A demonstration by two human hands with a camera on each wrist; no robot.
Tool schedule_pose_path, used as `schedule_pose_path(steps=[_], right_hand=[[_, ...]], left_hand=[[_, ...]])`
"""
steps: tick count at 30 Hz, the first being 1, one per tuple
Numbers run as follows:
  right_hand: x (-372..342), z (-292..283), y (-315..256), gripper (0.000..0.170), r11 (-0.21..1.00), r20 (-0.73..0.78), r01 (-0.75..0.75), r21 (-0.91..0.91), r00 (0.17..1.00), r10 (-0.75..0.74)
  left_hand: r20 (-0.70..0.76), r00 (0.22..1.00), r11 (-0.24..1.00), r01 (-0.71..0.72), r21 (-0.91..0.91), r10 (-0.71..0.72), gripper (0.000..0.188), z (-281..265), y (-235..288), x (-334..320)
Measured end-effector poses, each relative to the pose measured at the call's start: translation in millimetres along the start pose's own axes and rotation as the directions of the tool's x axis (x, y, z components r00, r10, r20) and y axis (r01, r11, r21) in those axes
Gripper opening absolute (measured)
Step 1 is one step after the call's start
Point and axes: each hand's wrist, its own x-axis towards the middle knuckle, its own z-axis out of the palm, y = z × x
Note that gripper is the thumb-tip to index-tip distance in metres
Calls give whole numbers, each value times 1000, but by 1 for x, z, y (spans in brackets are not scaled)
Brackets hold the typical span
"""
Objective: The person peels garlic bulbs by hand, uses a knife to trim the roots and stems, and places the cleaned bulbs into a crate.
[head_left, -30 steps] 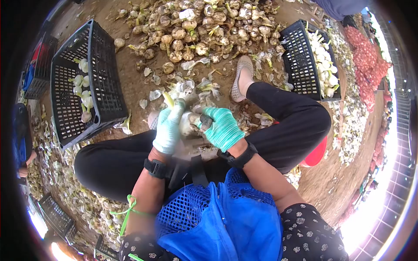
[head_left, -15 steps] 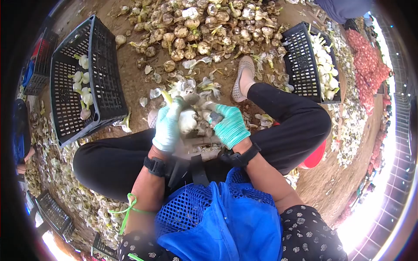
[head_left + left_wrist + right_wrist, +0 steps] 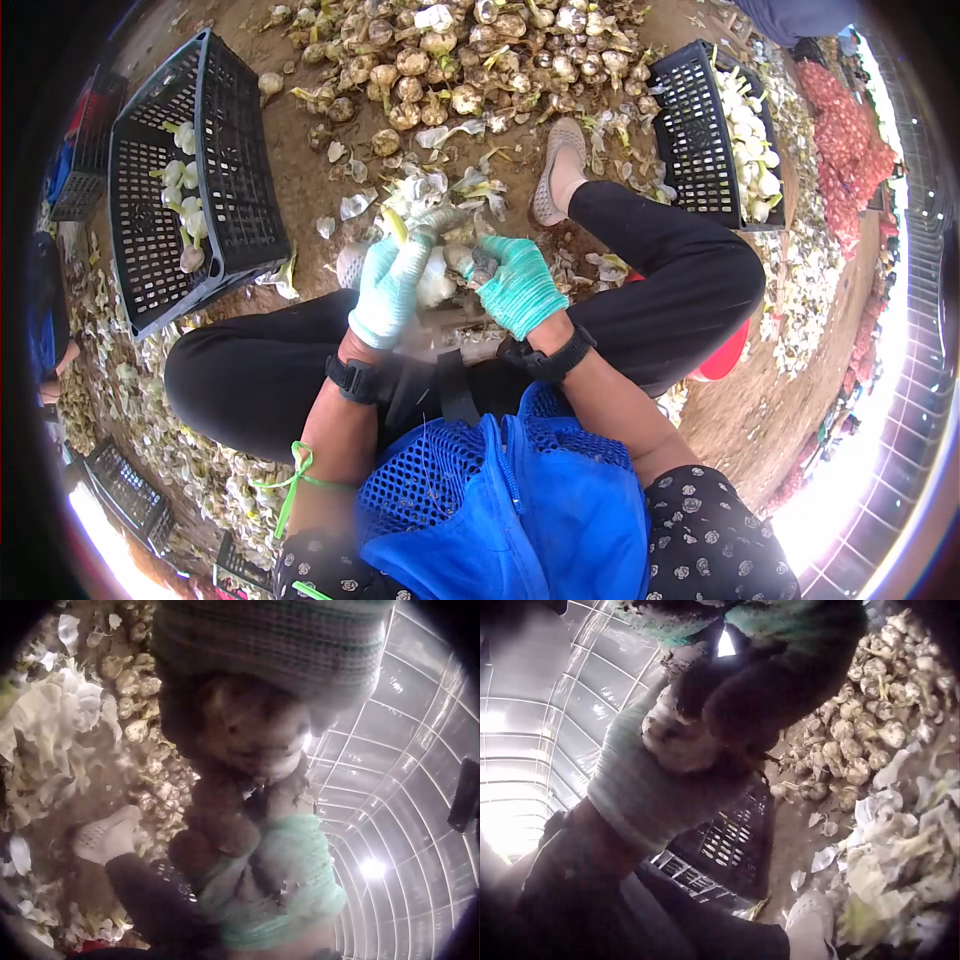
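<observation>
My left hand (image 3: 390,288), in a pale knit glove, grips a white garlic bulb (image 3: 435,284) above my lap. Its yellow-green stem (image 3: 396,226) sticks out past the thumb. My right hand (image 3: 522,288), in a teal glove with dark soiled fingertips, pinches at the bulb's right side. In the left wrist view the bulb (image 3: 255,739) shows brown, soiled skin between both gloves. The right wrist view has the bulb (image 3: 676,739) in the left palm, partly covered by the right fingers. Loose garlic skins (image 3: 415,190) lie on the ground just beyond the hands.
A heap of unpeeled garlic (image 3: 470,60) lies ahead. At left, a black crate (image 3: 240,170) holds several white bulbs; another crate (image 3: 690,140) at right holds many more. Red mesh sacks (image 3: 845,140) stand farther right. My bent legs (image 3: 670,260) frame the work area.
My right hand drew slightly away from the bulb half a second ago and is now back against it. The left hand keeps its grip, its wrist tilted a little.
</observation>
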Motion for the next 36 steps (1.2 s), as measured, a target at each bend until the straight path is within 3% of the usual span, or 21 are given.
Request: schedule_pose_path(steps=[4,7,11,13,17,19,20,23,24,25,27,31,33,34,36], right_hand=[[-5,-6,-13,12,995,6,-31,95,1000,31],[-4,-7,-11,14,998,19,-30,54,999,29],[-4,-4,-2,14,999,17,-41,5,999,41],[-5,-1,4,22,972,-36,-88,216,994,98],[-3,-3,15,14,955,-143,-59,289,984,104],[-3,-6,10,19,995,-75,75,60,995,-71],[-4,-8,3,22,994,28,-31,104,999,28],[-6,0,3,21,999,-20,38,-36,999,-39],[-6,-2,-7,20,998,-1,-65,25,998,65],[-6,-1,-5,20,998,3,-63,23,998,63],[-5,3,1,20,996,-65,72,-58,995,-76],[-3,3,2,21,989,-61,-44,142,997,53],[-5,0,-1,21,992,-207,76,104,977,-53],[-7,-5,-8,22,997,-193,70,-26,978,-74],[0,-5,-2,22,996,-138,57,-63,988,-66]], left_hand=[[-1,999,999,-44,15,44,43,5,3,2],[-1,999,996,53,-67,-54,43,4,8,-1],[-12,1000,986,25,-166,-27,40,7,4,-1],[-39,999,979,-1,-203,-7,39,9,9,-1],[-97,995,999,-6,-45,1,47,5,9,-1],[-87,996,998,-33,-46,29,47,5,8,-1],[-84,996,998,-32,-45,28,47,6,7,-1],[-58,994,996,-89,-6,88,44,7,4,0],[-139,990,999,-29,44,35,42,5,-1,3],[-221,975,996,35,87,-15,40,4,-7,5],[-212,977,996,41,80,-24,39,-1,-10,6],[-250,962,994,100,-47,-108,42,3,-1,5],[-207,978,1000,0,-31,-7,42,5,-1,5],[-205,979,999,1,-32,-7,42,6,-2,5],[-156,984,991,-102,-82,89,40,10,-5,6]])
